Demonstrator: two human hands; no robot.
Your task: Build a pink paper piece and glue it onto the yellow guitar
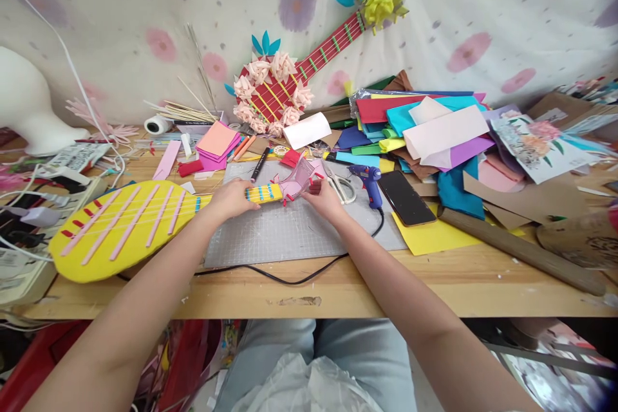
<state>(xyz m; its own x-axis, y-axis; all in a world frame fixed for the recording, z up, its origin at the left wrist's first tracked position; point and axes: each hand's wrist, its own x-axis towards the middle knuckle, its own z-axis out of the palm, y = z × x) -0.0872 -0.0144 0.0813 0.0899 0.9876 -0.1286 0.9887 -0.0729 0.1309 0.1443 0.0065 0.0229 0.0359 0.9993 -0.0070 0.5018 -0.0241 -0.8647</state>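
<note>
A yellow craft guitar (113, 232) with pink strips and white strings lies across the left of the table. My left hand (234, 198) is closed around its neck, where blue frets (263, 193) show beyond the fingers. At the neck's end sits a pink headstock (295, 179) with small red pieces around it. My right hand (324, 198) is closed at the headstock's right edge, fingertips beside a red piece; the exact grip is partly hidden. Beneath both hands is a grey cutting mat (284, 232). White-handled scissors (345, 188) lie just beyond my right hand.
A blue glue gun (371, 185) trails a black cable along the table's front. Right of it are a phone (406, 198), yellow sheet (429, 238) and wooden rod (521, 251). Behind stand a red flowered craft guitar (313, 67) and piled coloured sheets (449, 132). A black marker (261, 164) lies nearby.
</note>
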